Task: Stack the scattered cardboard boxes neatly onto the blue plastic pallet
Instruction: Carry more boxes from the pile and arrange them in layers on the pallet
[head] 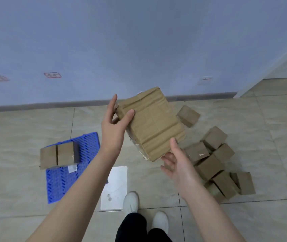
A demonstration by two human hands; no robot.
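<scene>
Left hand: the left hand clamps the upper corner of the large cardboard box, thumb on the top face and fingers behind, which steadies the box from tipping.
Right hand: the right hand is spread wide with the palm up under the lower corner of the box, bearing its weight from below, thumb resting on the near edge.
Held box: it is tilted in the air above the floor, between the pallet and the pile, and is creased and soft, so a two-point hold likely keeps it from sagging.
Blue pallet: the blue plastic pallet lies on the floor to the person's left, most of its near part bare.
Stacked boxes: two cardboard boxes sit side by side, touching, at the pallet's far left corner, overhanging its left edge slightly; starting in a corner leaves room for rows.
Scattered pile: the small boxes lie jumbled on the floor to the right, one box apart, nearer the wall.
Progress: early, by judgement; most boxes are off the pallet.
Next move: probably a swing left, levelling the box before it goes down.
</scene>
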